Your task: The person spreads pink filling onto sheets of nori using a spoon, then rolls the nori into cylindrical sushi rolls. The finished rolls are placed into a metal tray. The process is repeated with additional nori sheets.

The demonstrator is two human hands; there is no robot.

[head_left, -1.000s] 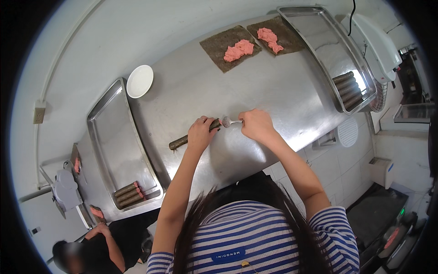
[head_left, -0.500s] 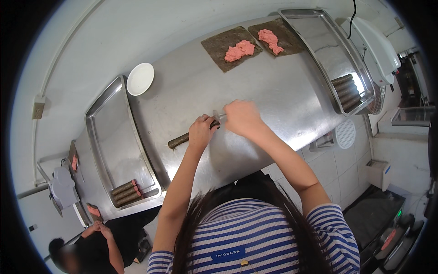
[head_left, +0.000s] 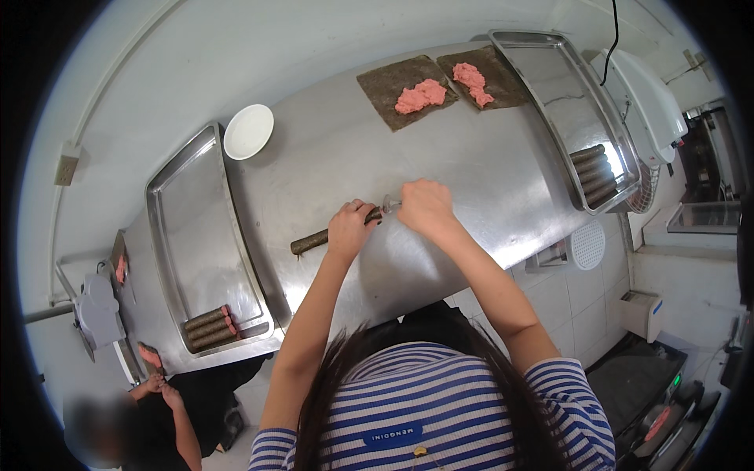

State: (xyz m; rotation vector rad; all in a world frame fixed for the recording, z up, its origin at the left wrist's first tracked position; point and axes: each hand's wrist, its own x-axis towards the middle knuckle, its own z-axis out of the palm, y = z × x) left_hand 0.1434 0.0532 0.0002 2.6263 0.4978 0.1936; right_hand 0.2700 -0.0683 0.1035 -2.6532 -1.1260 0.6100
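A dark seaweed roll (head_left: 312,242) lies slantwise on the steel table. My left hand (head_left: 350,228) is closed over it near its right end. In my right hand (head_left: 426,206), a fist, is a small shiny tool with a rounded head, seemingly a metal spoon (head_left: 390,205); its handle is hidden in the fingers. The spoon's head is at the roll's right end, where a little pink filling shows. Beyond my hands, pink paste (head_left: 420,96) sits on a flat seaweed sheet (head_left: 382,88), and a second sheet (head_left: 506,81) also bears pink paste (head_left: 471,82).
At the left, a steel tray (head_left: 192,251) contains several finished rolls (head_left: 210,328). Another steel tray (head_left: 542,78) at the right contains several rolls (head_left: 594,174). A white bowl (head_left: 249,131) stands beyond the left tray. A co-worker's hands (head_left: 157,385) are at the table's far left end.
The spoon and my right hand have shifted slightly right and down. My left hand still holds the roll. The view has tilted a little.
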